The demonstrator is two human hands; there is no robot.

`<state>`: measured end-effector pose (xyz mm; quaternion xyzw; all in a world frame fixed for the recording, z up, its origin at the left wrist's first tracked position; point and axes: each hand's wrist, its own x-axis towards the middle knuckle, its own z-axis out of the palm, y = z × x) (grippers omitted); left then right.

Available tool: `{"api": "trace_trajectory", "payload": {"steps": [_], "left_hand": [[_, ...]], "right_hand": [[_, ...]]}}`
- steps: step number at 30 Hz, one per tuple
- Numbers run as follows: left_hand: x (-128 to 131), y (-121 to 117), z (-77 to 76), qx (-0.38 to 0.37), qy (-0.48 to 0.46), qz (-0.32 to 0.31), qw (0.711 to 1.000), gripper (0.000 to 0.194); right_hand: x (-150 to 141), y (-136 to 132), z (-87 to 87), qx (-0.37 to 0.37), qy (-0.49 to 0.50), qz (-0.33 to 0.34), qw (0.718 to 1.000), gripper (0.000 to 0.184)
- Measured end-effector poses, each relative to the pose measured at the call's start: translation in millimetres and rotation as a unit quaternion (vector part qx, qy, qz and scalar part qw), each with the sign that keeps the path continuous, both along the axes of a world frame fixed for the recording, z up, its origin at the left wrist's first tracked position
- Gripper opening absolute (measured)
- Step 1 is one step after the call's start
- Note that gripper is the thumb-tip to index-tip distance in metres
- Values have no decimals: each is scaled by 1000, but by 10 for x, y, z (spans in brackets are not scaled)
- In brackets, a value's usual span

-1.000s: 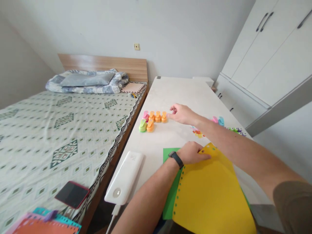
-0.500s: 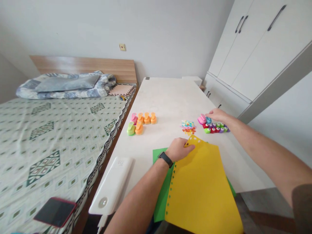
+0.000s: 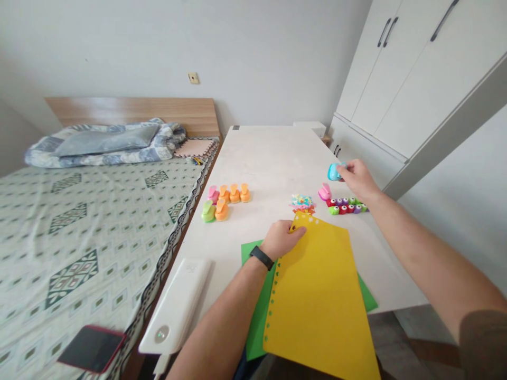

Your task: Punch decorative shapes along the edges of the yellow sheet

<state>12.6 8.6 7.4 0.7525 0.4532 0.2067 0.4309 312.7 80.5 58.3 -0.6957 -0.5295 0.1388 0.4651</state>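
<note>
My left hand (image 3: 284, 238) grips the upper left edge of a yellow sheet of paper (image 3: 317, 295), thumb on top. Small punched shapes run along the sheet's left and top edges. Beneath it lies a green sheet (image 3: 255, 327), mostly covered. Raised above the table on the right, my right hand (image 3: 358, 177) is closed around a light blue craft punch (image 3: 335, 171). Below that hand a pink craft punch (image 3: 325, 191) stands beside two rows of small coloured pieces with eye-like faces (image 3: 348, 206). A pile of tiny coloured paper cutouts (image 3: 302, 203) sits just beyond the yellow sheet.
Several orange, pink and green craft punches (image 3: 222, 209) stand on the left of the white table (image 3: 273, 158). A white power bank (image 3: 176, 306) with a cable lies at the near left edge. The bed (image 3: 99, 237) beside the table holds a phone (image 3: 93, 348).
My right hand has lifted the blue craft punch up from beside the pink one. My left hand still holds the yellow paper. The view has shifted slightly.
</note>
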Motion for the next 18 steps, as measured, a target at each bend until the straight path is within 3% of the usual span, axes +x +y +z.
{"api": "trace_trajectory", "payload": {"steps": [3, 6, 10, 18], "left_hand": [[0, 2, 19, -5, -17, 7, 1000, 48], [2, 0, 34, -25, -41, 21, 999, 47], [4, 3, 30, -49, -60, 24, 997, 46], [47, -4, 35, -73, -145, 33, 986, 45]], "right_hand": [[-255, -223, 63, 33, 198, 116, 973, 45], [-467, -429, 40, -18, 254, 184, 949, 48], [-599, -546, -92, -49, 233, 181, 954, 40], [-575, -609, -287, -13, 197, 151, 969, 37]]}}
